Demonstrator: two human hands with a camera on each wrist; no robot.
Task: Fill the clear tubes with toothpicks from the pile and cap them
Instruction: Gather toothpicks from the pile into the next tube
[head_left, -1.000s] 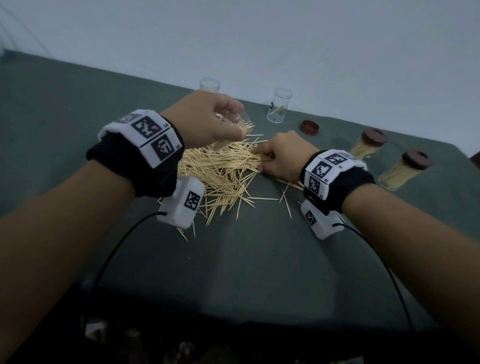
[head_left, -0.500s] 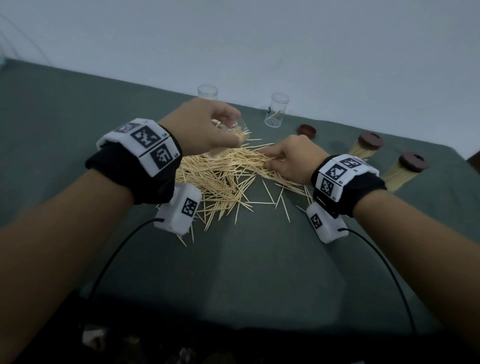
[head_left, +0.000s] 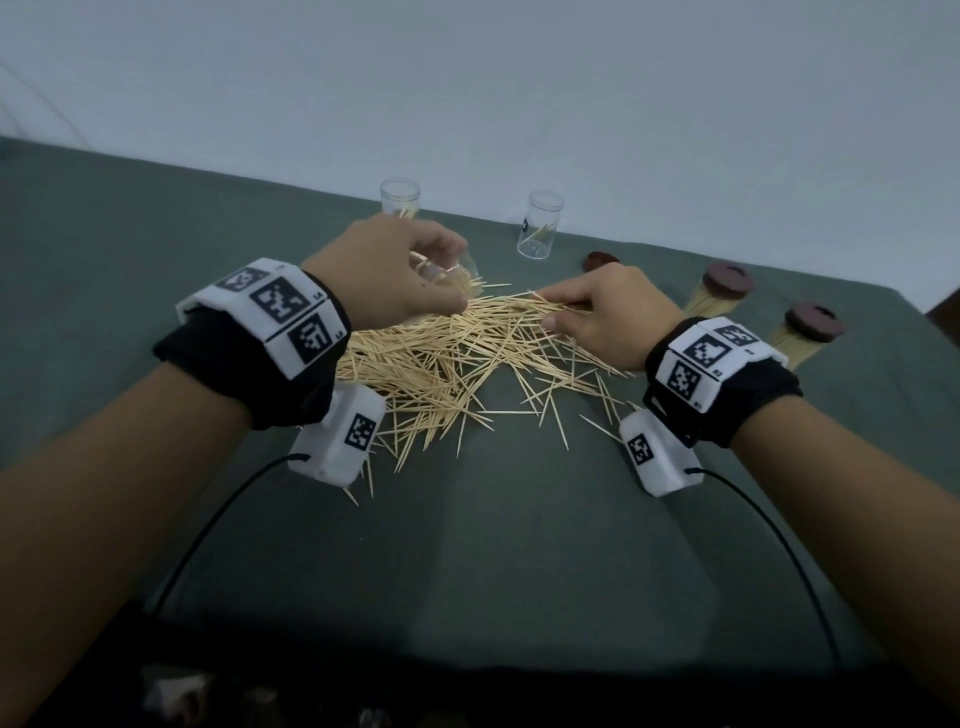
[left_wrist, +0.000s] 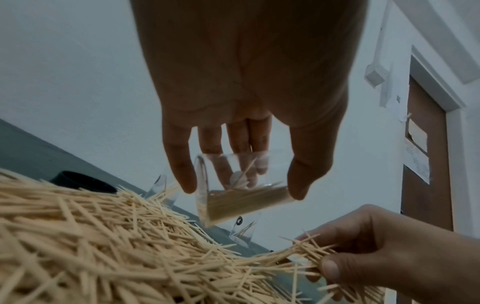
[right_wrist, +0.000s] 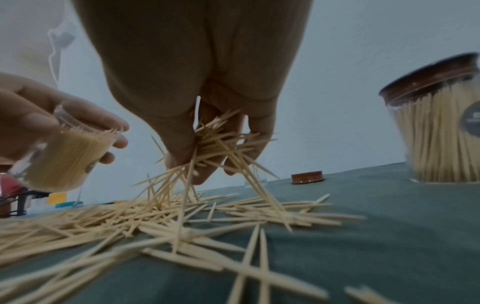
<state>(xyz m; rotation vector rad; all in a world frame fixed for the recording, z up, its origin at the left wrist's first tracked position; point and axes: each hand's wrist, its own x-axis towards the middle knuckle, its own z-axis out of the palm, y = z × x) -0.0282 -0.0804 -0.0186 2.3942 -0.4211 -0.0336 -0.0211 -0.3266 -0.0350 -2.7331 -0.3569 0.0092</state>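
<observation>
Pinching a bundle of toothpicks (right_wrist: 218, 144), your right hand (head_left: 608, 312) sits right of center. The tube (left_wrist: 241, 189), gripped by your left hand (head_left: 384, 275), lies tilted just left, mouth toward the bundle.

Pile (head_left: 447, 358) mid-table — open tubes (head_left: 540, 223) behind, capped tubes (head_left: 719, 291) right.

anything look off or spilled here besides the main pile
Mostly orderly. A few stray toothpicks lie scattered on the cloth, apart from the pile. One brown cap sits loose on the table, on no tube. The two capped tubes stand upright.
</observation>
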